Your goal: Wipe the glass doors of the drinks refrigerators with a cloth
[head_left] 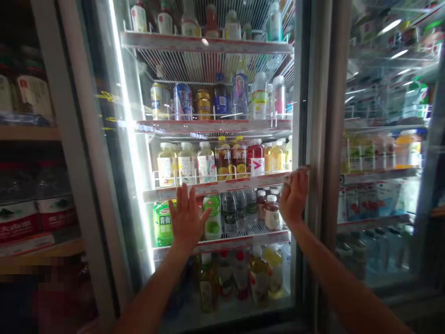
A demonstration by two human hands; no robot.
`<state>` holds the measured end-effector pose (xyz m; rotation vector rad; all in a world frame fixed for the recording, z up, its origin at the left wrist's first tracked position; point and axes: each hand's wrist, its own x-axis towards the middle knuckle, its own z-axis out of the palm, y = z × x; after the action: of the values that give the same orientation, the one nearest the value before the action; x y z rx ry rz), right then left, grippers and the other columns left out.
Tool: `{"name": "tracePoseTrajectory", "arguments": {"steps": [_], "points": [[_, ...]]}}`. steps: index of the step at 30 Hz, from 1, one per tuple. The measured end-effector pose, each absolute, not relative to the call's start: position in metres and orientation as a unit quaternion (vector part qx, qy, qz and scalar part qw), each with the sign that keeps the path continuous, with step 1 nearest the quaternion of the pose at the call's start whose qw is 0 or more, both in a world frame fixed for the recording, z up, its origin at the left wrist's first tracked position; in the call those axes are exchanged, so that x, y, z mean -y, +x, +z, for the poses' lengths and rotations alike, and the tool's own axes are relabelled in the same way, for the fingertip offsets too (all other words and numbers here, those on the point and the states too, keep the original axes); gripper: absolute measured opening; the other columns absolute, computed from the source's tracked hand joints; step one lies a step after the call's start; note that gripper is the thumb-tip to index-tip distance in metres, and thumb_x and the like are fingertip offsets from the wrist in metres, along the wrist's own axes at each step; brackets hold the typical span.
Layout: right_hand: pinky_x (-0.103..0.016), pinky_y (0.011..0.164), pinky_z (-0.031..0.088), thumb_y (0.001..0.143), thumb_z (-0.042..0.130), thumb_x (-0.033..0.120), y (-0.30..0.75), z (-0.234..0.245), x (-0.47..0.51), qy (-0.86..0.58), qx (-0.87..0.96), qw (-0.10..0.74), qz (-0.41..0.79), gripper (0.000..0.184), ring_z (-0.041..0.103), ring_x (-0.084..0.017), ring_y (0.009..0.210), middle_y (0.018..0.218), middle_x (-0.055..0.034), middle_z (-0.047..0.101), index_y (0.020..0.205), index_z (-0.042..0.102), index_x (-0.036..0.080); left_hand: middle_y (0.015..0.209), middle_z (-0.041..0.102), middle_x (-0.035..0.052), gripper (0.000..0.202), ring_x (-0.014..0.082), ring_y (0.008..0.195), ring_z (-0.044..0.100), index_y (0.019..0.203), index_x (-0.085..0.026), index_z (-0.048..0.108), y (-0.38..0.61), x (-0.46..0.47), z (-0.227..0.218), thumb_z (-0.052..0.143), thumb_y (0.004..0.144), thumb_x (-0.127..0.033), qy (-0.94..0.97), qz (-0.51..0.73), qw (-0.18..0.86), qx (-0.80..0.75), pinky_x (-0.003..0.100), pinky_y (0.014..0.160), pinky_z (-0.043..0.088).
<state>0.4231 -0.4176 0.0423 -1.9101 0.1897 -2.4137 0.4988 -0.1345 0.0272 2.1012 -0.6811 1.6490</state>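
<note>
My left hand (pixel 187 218) is raised with fingers spread, palm toward a lit drinks cooler. It is in front of a green bottle (pixel 212 215) and a green pack (pixel 162 224); whether it touches the glass I cannot tell. My right hand (pixel 295 197) is closed at the cooler's right door frame (pixel 314 208), level with the middle shelf edge (pixel 222 186). Something pale shows at its fingers, too small to make out. Bottles with white caps (pixel 206 162) and a red drink bottle (pixel 256 157) stand on the shelf between the hands.
Upper shelves hold cans (pixel 182 101) and more bottles (pixel 274 21). Bottles also stand on the bottom level (pixel 259 278). To the right is another glass-fronted cooler (pixel 378 195); to the left, a shelf (pixel 31 134) with large water bottles (pixel 17 204).
</note>
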Motion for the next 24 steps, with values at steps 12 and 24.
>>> {"name": "tracePoseTrajectory", "arguments": {"steps": [12,24], "points": [[-0.053,0.105,0.028,0.09,0.032,0.023,0.424,0.06,0.418,-0.634,-0.041,0.005,-0.773,0.051,0.025,-0.027,0.134,0.143,-0.0114,0.033,0.141,0.026,0.018,0.147,0.022,0.0168,0.072,0.029,0.137,0.017,0.143,-0.016,0.009,0.5,0.131,0.025,0.038,0.086,-0.05,0.742,0.6,0.172,0.245,0.053,0.108,0.017],[-0.051,0.106,0.028,0.089,0.035,0.017,0.431,0.066,0.38,-0.673,0.053,-0.055,-0.736,0.059,0.024,-0.025,0.135,0.145,-0.0066,0.031,0.143,0.014,0.026,0.145,0.029,0.0162,0.069,0.0284,0.136,0.02,0.142,-0.015,0.015,0.502,0.121,0.031,0.039,0.086,-0.048,0.727,0.619,0.166,0.246,0.052,0.107,0.019]]}}
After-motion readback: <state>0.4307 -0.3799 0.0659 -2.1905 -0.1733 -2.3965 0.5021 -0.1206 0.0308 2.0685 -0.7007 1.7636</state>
